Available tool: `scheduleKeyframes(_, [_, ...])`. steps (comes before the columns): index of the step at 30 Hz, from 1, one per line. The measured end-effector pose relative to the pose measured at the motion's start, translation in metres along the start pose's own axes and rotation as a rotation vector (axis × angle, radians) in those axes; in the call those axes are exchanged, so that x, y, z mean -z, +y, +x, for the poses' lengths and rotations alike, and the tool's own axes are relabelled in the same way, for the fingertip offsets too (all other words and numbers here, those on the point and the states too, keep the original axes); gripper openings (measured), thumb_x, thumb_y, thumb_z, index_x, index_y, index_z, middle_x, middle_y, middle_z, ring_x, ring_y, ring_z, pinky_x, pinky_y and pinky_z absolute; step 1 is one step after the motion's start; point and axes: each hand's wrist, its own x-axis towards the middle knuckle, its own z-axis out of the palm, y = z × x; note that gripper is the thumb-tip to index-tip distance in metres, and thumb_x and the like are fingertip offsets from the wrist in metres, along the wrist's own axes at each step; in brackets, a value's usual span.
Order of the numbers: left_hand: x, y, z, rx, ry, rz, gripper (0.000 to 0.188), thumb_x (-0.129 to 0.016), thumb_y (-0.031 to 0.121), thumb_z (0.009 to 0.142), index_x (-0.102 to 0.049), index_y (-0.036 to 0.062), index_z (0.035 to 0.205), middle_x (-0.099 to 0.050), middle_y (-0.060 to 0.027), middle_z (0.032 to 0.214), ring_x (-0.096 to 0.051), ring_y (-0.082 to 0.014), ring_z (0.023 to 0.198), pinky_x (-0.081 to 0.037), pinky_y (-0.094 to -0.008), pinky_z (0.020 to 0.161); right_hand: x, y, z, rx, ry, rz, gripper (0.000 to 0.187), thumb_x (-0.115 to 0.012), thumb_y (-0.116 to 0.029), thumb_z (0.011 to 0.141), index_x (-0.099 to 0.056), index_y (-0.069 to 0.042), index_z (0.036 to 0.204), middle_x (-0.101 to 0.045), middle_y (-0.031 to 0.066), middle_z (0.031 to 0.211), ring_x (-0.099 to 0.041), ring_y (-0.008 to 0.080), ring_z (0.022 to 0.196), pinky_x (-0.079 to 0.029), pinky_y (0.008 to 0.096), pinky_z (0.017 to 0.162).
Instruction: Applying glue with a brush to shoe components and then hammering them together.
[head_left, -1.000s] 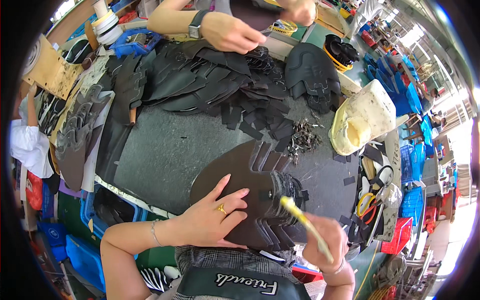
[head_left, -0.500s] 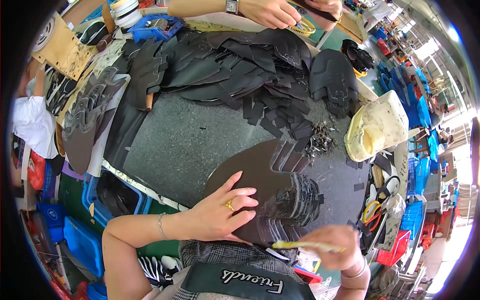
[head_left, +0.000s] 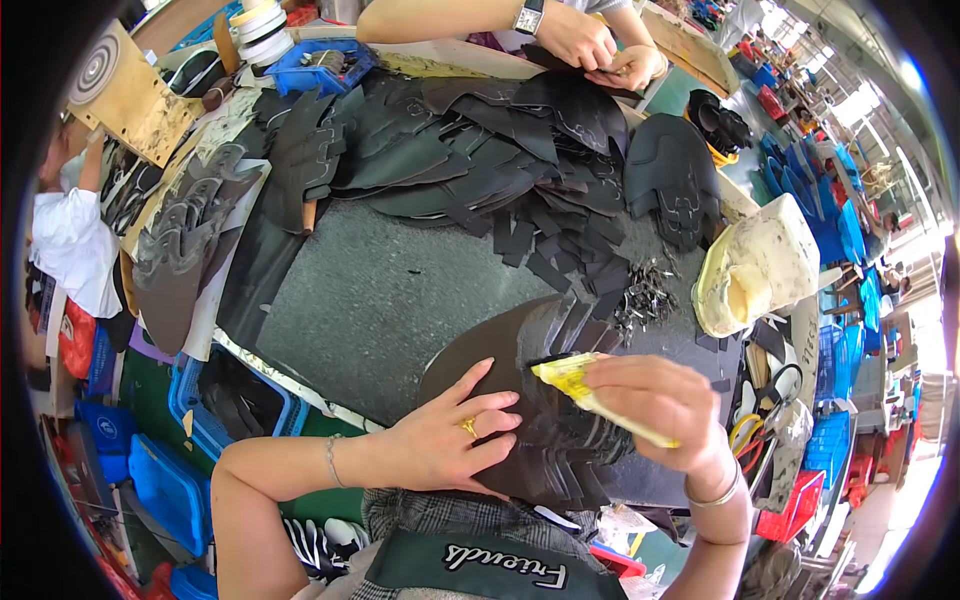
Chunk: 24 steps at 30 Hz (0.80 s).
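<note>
My left hand [head_left: 450, 435] lies with its fingers spread on a fanned stack of dark brown shoe pieces [head_left: 485, 350] at the near side of the table. In my right hand [head_left: 660, 405] is a flat brush [head_left: 567, 378] with a yellow and whitish handle, my fingers closed round it. Its dark bristle end meets the layered, shiny edges of the stack, just right of my left hand. Part of these edges is hidden under the brush and my right hand.
A heap of black cut pieces [head_left: 410, 150] covers the table's far side. To the right stand a cream, glue-smeared container [head_left: 760, 265] and scissors [head_left: 745, 435]. Blue baskets [head_left: 290, 415] sit at the left. Across the table, a co-worker's hands [head_left: 590, 50] handle something small.
My right hand has carried the brush up and away from me, from the stack's near edge to its far part. My left hand stays on the stack. The co-worker's hands have come closer together.
</note>
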Motion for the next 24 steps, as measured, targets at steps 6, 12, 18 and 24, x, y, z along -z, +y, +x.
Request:
scheduleKeyframes(6, [0.006,0.003,0.005,0.055,-0.034,-0.032,0.052,-0.077,0.045,0.070,-0.057,0.0031,0.092,-0.053,-0.0171,0.116,-0.048,-0.0336,0.122,-0.026,-0.0640,0.110,0.020,-0.036,-0.072,-0.097,-0.094,0.072,0.020,-0.067,0.001,0.074,-0.063,0.002,0.094,-0.068,0.0156,0.095,-0.070,0.0298,0.082,-0.060,0.0351,0.069])
scheduleKeyframes(12, [0.015,0.012,0.007,0.123,-0.078,-0.033,0.049,-0.078,0.034,0.077,-0.056,0.0025,0.107,-0.050,-0.0221,0.134,-0.049,-0.0369,0.126,-0.031,-0.0551,0.111,0.009,-0.045,-0.087,-0.303,0.142,0.005,0.020,-0.065,0.011,0.070,-0.064,0.001,0.088,-0.071,0.0163,0.089,-0.071,0.0294,0.076,-0.058,0.0325,0.064])
scheduleKeyframes(18, [0.008,0.004,0.008,0.714,0.337,-0.258,0.024,-0.053,0.020,0.098,-0.051,-0.0034,0.096,-0.060,-0.0153,0.067,-0.062,-0.0296,0.059,-0.046,-0.0378,0.054,0.011,-0.023,-0.060,-0.256,0.489,0.275,0.007,-0.061,0.005,0.084,-0.061,0.004,0.091,-0.069,0.0201,0.087,-0.070,0.0310,0.079,-0.058,0.0423,0.075])
scheduleKeyframes(24, [0.013,-0.005,0.007,0.771,0.448,-0.343,0.027,-0.045,0.023,0.102,-0.051,-0.0027,0.095,-0.056,-0.0087,0.064,-0.052,-0.0159,0.056,-0.040,-0.0338,0.052,0.002,-0.011,-0.042,-0.040,0.094,0.138,0.029,-0.065,0.009,0.069,-0.064,0.004,0.098,-0.068,0.0188,0.095,-0.069,0.0336,0.085,-0.059,0.0409,0.079])
